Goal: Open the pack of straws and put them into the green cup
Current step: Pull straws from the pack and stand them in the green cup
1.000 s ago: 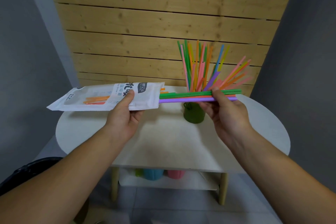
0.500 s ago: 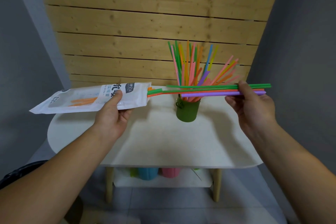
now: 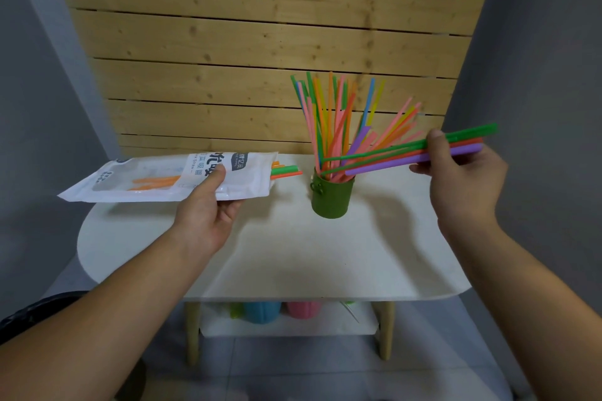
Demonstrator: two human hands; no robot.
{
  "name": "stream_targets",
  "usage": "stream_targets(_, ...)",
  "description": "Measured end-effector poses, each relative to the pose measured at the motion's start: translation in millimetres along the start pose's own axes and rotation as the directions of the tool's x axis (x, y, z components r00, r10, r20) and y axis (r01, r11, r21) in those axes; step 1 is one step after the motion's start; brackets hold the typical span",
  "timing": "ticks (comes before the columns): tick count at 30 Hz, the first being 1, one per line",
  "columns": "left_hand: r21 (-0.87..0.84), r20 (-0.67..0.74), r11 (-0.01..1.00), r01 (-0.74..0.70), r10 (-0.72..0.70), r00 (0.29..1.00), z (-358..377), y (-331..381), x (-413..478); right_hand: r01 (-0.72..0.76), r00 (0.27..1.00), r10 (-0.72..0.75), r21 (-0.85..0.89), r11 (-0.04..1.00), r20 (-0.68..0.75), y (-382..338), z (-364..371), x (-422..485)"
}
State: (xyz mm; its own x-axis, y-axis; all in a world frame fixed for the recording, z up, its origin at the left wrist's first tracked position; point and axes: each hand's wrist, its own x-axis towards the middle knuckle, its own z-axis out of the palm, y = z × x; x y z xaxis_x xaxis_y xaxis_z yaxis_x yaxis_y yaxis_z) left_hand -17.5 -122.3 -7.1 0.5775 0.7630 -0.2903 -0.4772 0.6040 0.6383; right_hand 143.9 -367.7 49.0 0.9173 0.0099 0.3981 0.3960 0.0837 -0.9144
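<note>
Pulled clear, green/orange/purple straws point(image 3: 407, 153) pinched in right hand point(image 3: 462, 179); left hand point(image 3: 208, 205) grips pack point(image 3: 169, 177).

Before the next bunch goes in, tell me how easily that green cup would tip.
Probably easily: the green cup is small, and its tall straws fan rightward well above the rim. Likely light too, so the bunch in the right hand could nudge it.

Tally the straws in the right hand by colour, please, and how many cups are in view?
Straws held in the right hand:
Green straws: 2
Orange straw: 1
Purple straw: 1
Total straws held: 4

Cups:
Green cup on the table: 1
Blue cup on the lower shelf: 1
Pink cup on the lower shelf: 1
Total cups: 3
</note>
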Motion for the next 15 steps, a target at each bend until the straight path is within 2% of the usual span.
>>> stream_targets(6, 0.057, 0.045, 0.998, 0.017, -0.02, 0.999, 0.8, -7.2, -3.3, 0.096, 0.988, -0.074, -0.156, 0.983, 0.139, 4.8, 14.2, -0.4)
stream_targets(15, 0.091, 0.04, 0.996, 0.018, -0.022, 0.999, -0.5, -9.5, -3.8, 0.079, 0.974, -0.046, -0.139, 0.987, 0.222, 10.1, 37.6, 12.2)
